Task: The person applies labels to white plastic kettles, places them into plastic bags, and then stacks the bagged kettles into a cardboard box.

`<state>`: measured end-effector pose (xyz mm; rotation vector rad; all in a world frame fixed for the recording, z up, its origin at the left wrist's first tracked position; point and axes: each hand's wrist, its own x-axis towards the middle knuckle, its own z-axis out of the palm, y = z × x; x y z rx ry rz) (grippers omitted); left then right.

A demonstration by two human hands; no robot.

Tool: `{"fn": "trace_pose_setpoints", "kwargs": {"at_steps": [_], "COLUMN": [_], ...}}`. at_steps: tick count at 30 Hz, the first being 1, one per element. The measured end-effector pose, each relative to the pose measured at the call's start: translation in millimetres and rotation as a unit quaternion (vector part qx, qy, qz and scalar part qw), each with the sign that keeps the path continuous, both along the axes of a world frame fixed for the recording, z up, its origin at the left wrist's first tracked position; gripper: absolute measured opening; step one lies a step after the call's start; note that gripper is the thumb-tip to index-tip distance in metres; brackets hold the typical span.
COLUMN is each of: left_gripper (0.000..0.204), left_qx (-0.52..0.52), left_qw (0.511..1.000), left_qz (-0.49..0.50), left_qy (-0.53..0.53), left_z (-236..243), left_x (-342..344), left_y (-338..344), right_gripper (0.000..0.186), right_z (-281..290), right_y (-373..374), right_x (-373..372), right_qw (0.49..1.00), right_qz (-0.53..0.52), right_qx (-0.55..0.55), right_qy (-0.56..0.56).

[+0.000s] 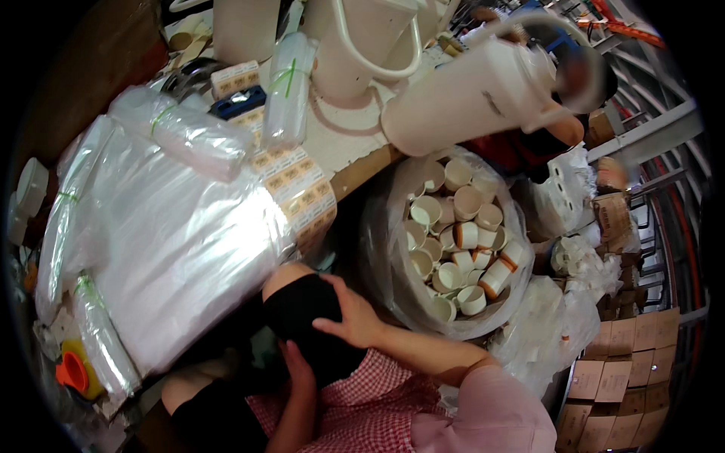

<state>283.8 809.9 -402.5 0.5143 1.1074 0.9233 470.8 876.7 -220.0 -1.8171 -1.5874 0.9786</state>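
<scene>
A strip of orange-and-white labels [306, 196] lies at the edge of a table [355, 147], left of the frame's center, its long axis slanting down toward the right, just above and left of the nearer right hand [353, 313]. That hand's fingers spread loosely over black shorts [298, 306], grasping nothing visible; the left hand [300, 370] sits lower, its grip impossible to tell. Clear plastic sheets [174, 241] cover the left; right of center, pale cups [467, 200] fill a clear bag [389, 272].

Top of the cream container [245, 32] (at upper left) out of frame.
</scene>
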Motion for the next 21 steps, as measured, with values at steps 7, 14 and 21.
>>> {"fn": "trace_pose_setpoints", "kwargs": {"at_steps": [7,14,21], "left_gripper": [0.064,0.044,0.040], "left_qx": [-0.018,0.023,-0.051], "left_qw": [0.999,0.975,0.989], "left_qz": [-0.007,-0.100,-0.072], "left_qy": [0.027,0.196,0.122], "left_z": [63,69,24], "left_x": [16,1,-46], "left_y": [11,5,-53], "right_gripper": [0.075,0.037,0.079], "right_z": [-34,190,265], "right_y": [4,130,233], "right_x": [42,273,385], "right_qw": [0.986,0.795,0.777], "right_qz": [-0.070,-0.269,-0.348], "right_qx": [0.066,0.541,0.511], "right_qy": [0.133,0.060,-0.114]}}
